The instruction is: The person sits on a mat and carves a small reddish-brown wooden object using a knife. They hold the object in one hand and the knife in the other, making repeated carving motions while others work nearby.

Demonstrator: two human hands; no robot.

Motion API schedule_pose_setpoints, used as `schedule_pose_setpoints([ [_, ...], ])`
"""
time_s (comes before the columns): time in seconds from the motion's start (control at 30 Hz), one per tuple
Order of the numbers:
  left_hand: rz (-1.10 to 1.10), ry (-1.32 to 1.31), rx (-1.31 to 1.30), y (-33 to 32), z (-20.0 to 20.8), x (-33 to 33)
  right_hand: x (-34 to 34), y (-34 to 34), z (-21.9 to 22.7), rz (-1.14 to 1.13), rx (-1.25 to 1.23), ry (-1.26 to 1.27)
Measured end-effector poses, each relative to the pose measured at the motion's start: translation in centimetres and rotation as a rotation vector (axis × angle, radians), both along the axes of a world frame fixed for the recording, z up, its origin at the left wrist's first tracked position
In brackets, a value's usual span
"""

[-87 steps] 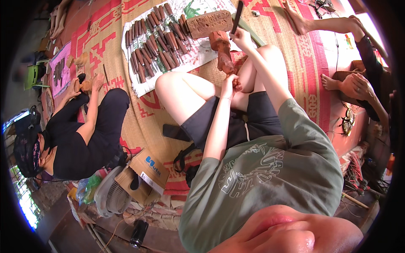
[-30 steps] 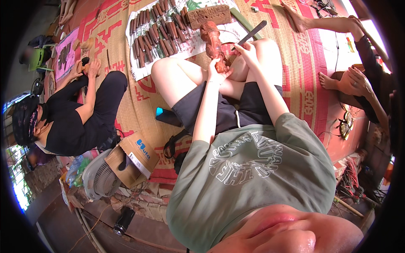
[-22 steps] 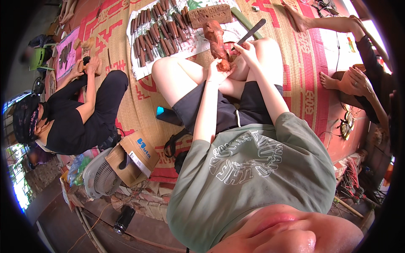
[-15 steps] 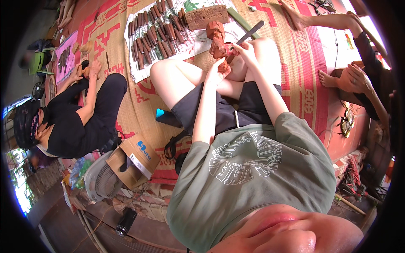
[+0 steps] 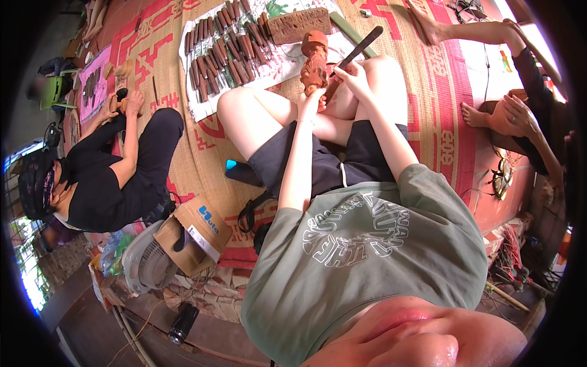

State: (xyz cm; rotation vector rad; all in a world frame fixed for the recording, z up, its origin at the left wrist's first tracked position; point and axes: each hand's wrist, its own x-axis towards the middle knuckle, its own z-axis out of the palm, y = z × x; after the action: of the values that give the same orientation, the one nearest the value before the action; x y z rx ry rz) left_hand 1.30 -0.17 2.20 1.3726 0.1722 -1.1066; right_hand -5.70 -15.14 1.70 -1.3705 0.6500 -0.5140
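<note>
Carving [image 5: 314,66] in reddish-brown wood stands roughly upright over your crossed legs, its lower end clamped in your left hand [image 5: 312,103], fingers wrapped round it. Your right hand [image 5: 352,79] is closed on a dark, flat tool [image 5: 365,46], pinched near its lower end, the long part slanting up and away to your right; that lower end sits close beside the middle of the wood, though you cannot tell from here whether it touches. As far as shaping goes, the work looks partway along: the middle of the piece already has curving ridges and hollows, while the top is a plainer, blockier cap that seems to have had less attention. The lower end is hidden by your grip, so its state cannot be judged. What is left appears to be the finer surface; the wood looks uneven where the light catches it, but detail is too small to say how much remains. Beyond your knees, many wooden-handled tools [image 5: 246,48] lie in rows on a white cloth [image 5: 197,110], with a patterned brown block [image 5: 299,26] at their right, all of them out of your hands.
</note>
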Motion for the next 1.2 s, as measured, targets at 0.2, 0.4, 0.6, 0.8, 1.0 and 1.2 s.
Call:
schedule_pose_setpoints([
  [0.2, -0.156, -0.668, 0.159, 0.0, -1.9, -1.2, 0.7, 0.4, 0.7, 0.034, -0.022, 0.029],
  [0.4, -0.140, -0.533, 0.108, 0.0, -1.0, -1.1, 1.3, 1.6, -0.6, 0.100, -0.223, 0.064],
  [0.6, -0.123, -0.568, 0.095, -0.1, -1.1, -1.1, 1.7, 1.8, 0.0, 0.033, -0.531, 0.054],
  [0.8, -0.127, -0.546, 0.120, 0.0, -1.1, -1.3, 1.4, 1.0, 0.0, 0.089, -0.273, 0.166],
  [1.0, -0.132, -0.492, 0.095, 0.3, -0.9, -0.9, 1.8, 1.3, -0.2, -0.025, -0.407, 0.008],
  [1.2, -0.122, -0.484, 0.124, 0.0, 0.0, -1.3, 1.0, 0.6, -0.9, 0.154, -0.465, 0.095],
])
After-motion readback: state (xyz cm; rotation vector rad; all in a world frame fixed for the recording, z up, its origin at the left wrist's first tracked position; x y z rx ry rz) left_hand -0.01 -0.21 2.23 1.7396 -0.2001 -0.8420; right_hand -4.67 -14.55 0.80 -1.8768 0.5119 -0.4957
